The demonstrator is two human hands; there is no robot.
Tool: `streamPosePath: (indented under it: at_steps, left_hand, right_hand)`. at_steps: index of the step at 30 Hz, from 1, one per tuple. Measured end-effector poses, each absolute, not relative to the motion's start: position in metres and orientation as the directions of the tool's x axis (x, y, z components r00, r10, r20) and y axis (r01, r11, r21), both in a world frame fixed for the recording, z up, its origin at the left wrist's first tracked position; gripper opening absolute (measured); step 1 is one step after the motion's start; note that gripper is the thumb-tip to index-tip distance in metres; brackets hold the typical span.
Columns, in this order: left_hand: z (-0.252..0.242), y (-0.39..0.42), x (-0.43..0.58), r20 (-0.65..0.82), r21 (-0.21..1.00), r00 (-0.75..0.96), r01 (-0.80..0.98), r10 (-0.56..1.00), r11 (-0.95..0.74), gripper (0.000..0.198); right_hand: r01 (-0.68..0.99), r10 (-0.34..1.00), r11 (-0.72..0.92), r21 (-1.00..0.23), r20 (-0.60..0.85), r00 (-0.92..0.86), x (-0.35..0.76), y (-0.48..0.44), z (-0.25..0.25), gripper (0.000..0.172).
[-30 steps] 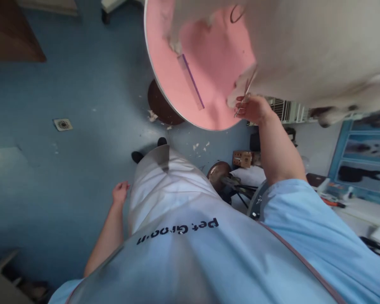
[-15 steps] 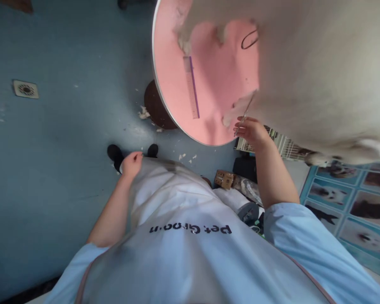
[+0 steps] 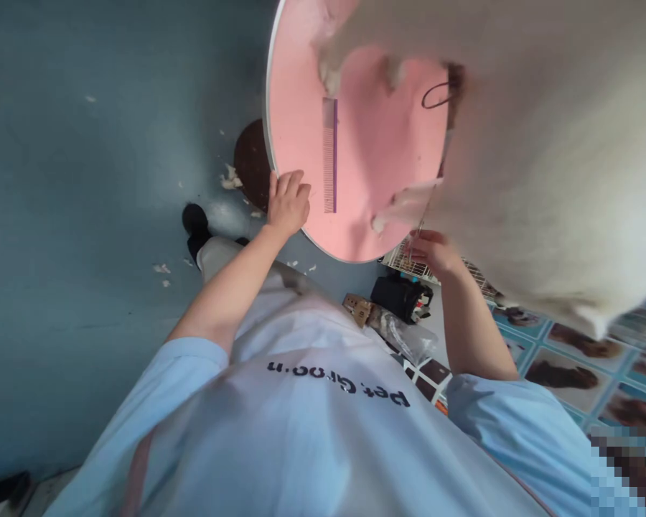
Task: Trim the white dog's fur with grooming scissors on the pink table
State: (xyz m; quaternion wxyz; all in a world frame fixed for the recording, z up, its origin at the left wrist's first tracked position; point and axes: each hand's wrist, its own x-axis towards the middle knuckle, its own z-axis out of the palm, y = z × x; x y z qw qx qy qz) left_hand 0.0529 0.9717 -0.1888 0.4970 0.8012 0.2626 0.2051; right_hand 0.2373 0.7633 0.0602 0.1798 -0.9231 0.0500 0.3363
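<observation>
Gripping scissors (image 3: 421,225) in right hand (image 3: 433,251), best mind dog (image 3: 543,165) at two o'clock; with spread, empty fingers of left hand (image 3: 289,207) over table edge (image 3: 268,108), avoid knocking nearby comb (image 3: 330,158)

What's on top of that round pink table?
On the pink table, a white dog stands and a purple-edged comb lies; the left hand is at the edge. The dog's body hides whatever is behind it.

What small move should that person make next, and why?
Probably slide the left hand to the silver comb with a purple spine: it lies close by on the round pink tabletop, while the right hand holds slim metal scissors.
</observation>
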Motion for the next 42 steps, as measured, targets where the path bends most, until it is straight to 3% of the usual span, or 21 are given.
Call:
streamPosePath:
  at_steps: [11, 26, 34, 42]
  left_hand:
    - [-0.185, 0.983, 0.081, 0.06, 0.921, 0.769, 0.203, 0.636, -0.333, 0.028]
    - [-0.182, 0.974, 0.083, 0.02, 0.966, 0.794, 0.14, 0.608, -0.215, 0.037]
    - [-0.18, 0.974, 0.083, 0.012, 0.966, 0.804, 0.143, 0.594, -0.213, 0.039]
    - [-0.183, 0.972, 0.081, 0.021, 0.968, 0.815, 0.128, 0.579, -0.215, 0.04]
  right_hand:
    - [-0.284, -0.176, -0.954, -0.091, -0.598, 0.782, 0.256, 0.791, 0.085, 0.026]
    - [-0.35, -0.298, -0.936, 0.029, -0.596, 0.746, 0.268, 0.834, 0.088, 0.025]
    - [-0.347, -0.293, -0.938, 0.018, -0.575, 0.763, 0.267, 0.852, 0.084, 0.024]
    - [-0.371, -0.277, -0.925, -0.085, -0.519, 0.809, 0.264, 0.862, 0.079, 0.023]
